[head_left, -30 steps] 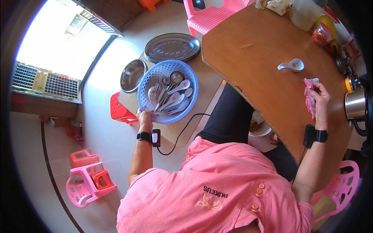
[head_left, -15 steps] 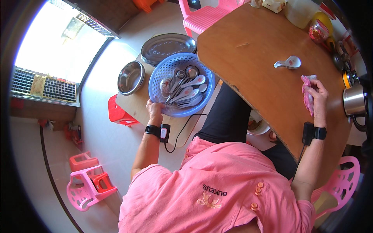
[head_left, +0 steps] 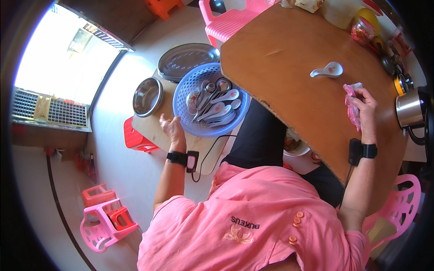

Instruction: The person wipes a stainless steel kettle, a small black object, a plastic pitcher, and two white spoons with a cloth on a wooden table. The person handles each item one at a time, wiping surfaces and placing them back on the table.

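a brown wooden table top [head_left: 294, 54] with a cut corner fills the upper right; below its left edge a low pale wooden board [head_left: 153, 131] sits on a red plastic stool [head_left: 134, 137] over a pale smooth floor [head_left: 117, 176]. on the board stand a round blue plastic perforated basket [head_left: 190, 124] holding white ceramic spoons and metal ladles [head_left: 214, 106], a small round steel bowl [head_left: 147, 95] just beside it, and an oval steel tray [head_left: 187, 61] behind. the left hand [head_left: 171, 128] rests at the basket's near rim, fingers loosely spread; whether it touches the rim cannot be told. the right hand [head_left: 365, 113] lies on the table top, fingers pressed together around a crumpled pink cloth [head_left: 351, 106]. a single white ceramic spoon [head_left: 327, 70] lies near the cloth, apart from it. a bright window with a grille [head_left: 49, 113] lights the left. pink plastic chairs [head_left: 106, 221] stand at lower left, upper centre and lower right. a steel kettle [head_left: 409, 108] is cut off at the right rim; jars at the upper right are too small to identify. the table edge hides part of the basket.
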Tool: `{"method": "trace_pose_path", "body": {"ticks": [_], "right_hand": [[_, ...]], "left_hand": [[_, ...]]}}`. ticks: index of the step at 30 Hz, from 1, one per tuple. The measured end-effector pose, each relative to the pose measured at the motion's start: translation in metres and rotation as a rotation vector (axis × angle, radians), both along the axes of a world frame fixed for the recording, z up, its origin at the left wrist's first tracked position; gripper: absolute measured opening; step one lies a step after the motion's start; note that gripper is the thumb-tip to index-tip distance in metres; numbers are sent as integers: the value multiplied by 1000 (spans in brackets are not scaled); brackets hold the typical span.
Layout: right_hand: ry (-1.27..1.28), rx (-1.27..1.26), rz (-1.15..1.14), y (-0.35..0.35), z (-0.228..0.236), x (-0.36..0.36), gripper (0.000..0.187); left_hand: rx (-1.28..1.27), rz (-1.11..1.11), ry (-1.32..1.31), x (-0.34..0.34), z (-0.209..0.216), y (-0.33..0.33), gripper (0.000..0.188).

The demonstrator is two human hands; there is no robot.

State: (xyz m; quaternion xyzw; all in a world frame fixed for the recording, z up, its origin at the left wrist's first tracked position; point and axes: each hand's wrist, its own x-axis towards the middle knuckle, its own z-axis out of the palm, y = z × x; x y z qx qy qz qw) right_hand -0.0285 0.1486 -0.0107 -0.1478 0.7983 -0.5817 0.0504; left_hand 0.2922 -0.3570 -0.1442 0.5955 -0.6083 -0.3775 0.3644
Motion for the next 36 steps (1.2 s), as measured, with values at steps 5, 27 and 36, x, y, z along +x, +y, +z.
{"method": "trace_pose_path", "body": {"ticks": [5,27,36], "right_hand": [[-7,-12,10,-3,7,5,13],[151,96,11,0,8,3,18],[240,109,-16,-2,14,6,19]], "left_hand": [[-380,-447,189,-45,72,69,43],[42,-1592,-203,-324,151,243,28],[140,-1524,-32,-334,142,251,23]]}}
